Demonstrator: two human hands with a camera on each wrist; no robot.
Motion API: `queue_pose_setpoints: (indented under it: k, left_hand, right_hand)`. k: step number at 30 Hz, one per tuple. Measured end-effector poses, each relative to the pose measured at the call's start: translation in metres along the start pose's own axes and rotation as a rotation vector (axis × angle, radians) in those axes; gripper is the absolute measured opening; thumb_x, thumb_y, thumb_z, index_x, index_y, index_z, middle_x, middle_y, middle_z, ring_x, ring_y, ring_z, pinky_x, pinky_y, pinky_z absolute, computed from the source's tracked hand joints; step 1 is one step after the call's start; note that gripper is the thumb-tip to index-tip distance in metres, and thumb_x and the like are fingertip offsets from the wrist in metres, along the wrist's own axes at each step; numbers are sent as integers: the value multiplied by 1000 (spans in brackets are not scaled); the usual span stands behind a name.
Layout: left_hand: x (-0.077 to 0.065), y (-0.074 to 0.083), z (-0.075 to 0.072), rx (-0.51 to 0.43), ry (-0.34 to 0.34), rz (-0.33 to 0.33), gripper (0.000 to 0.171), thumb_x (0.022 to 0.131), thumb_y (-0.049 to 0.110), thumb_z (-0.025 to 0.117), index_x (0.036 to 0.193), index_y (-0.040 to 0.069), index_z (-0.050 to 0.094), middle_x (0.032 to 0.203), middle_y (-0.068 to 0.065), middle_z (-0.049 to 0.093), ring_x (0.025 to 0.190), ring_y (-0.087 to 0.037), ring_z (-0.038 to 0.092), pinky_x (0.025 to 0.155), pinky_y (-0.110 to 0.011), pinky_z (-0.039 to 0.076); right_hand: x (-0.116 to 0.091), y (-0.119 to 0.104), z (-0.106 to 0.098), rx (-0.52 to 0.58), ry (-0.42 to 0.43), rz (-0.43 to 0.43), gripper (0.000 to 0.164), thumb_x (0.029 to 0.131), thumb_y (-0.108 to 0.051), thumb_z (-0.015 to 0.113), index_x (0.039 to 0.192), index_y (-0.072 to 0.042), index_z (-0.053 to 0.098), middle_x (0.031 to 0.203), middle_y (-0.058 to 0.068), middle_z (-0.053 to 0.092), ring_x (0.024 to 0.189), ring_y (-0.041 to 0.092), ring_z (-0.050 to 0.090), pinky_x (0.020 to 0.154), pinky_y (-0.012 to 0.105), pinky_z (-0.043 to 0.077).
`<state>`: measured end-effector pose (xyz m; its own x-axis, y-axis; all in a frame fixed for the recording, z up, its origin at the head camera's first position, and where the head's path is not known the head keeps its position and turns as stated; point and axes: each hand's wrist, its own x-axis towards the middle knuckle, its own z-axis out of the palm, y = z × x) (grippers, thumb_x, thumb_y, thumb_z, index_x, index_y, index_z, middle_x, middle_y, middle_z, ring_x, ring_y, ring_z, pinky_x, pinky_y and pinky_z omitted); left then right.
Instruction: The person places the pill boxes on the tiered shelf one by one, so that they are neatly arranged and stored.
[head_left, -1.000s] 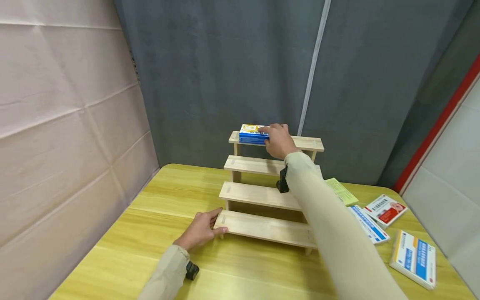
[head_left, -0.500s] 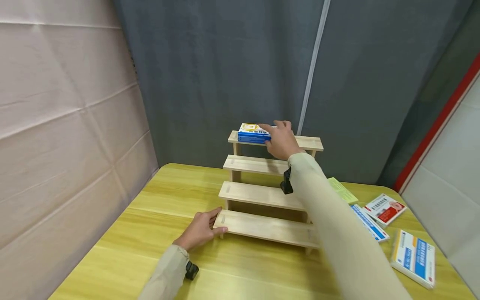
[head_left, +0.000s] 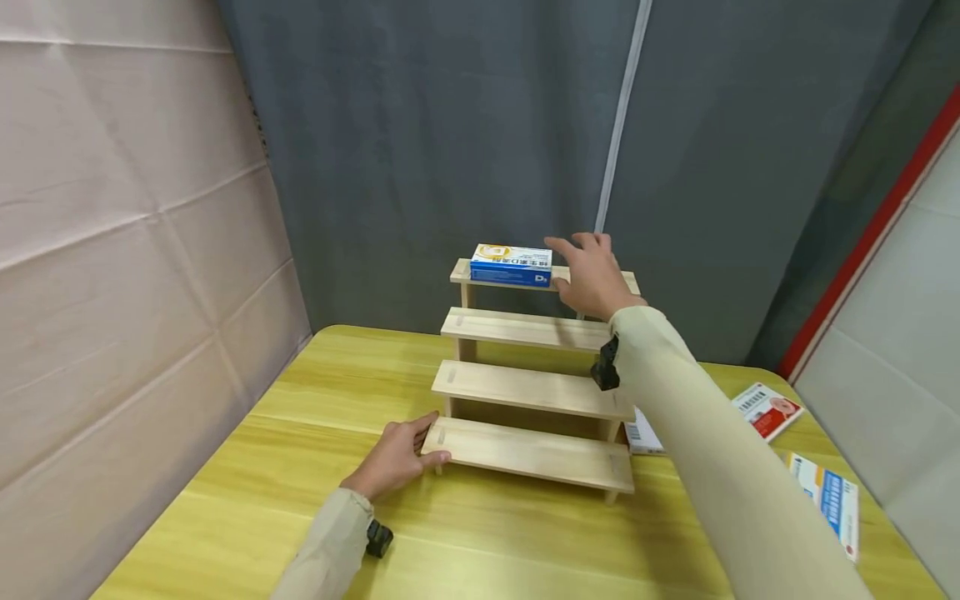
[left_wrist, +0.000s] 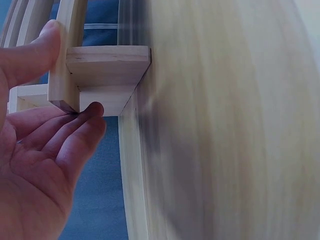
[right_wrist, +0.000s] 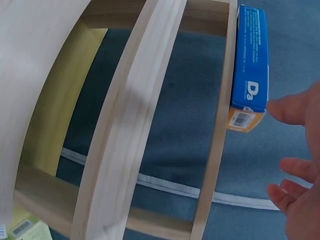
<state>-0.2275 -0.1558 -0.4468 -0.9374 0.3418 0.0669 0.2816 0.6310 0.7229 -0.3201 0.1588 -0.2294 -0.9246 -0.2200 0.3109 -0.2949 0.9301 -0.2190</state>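
Note:
A wooden four-tier display stand (head_left: 528, 390) stands on the yellow wood-grain table. On the left part of its top tier lies a blue and white medicine box (head_left: 512, 267), with a yellow mark on top. My right hand (head_left: 596, 277) hovers at the box's right end, fingers spread and loosely bent, holding nothing. In the right wrist view the thumb is close to the box's lower corner (right_wrist: 250, 95); whether they touch I cannot tell. My left hand (head_left: 393, 458) grips the left end of the bottom tier, thumb on one face and fingers around the other side (left_wrist: 65, 80).
Right of the stand lie a red and white box (head_left: 767, 411), a blue and white box (head_left: 836, 504) and a white box (head_left: 642, 435), partly hidden by my sleeve. A green box (right_wrist: 32, 231) shows in the right wrist view. A grey curtain (head_left: 420, 150) hangs behind.
My right hand has let go of the medicine box and moved right, away from it. The box stays on the top tier. My left hand keeps its hold; the head view has shifted slightly.

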Motion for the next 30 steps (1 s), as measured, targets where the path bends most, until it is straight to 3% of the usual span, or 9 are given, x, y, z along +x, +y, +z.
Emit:
queue_pose_setpoints:
  k: [9,30]
  left_hand:
    - [2,1,2,5,7,6,79,89,29,77,150,-6,40,146,-27,52,131,-36,58,101,-40,56]
    - [3,-1,3,11,21,7,79,89,30,78,150,-5,41,145,-26,53,130,-35,59,102,-40,56]
  right_hand:
    - [-25,23,-11,29,70,-70,62,95,-15,64,153,-14,42,155,28,36,144,48,25,114,67,36]
    - [-78,74,-22,52,132,-147,59,94,-8,68,149,-5,45,144,31,42,131,49,36,105,69,36]
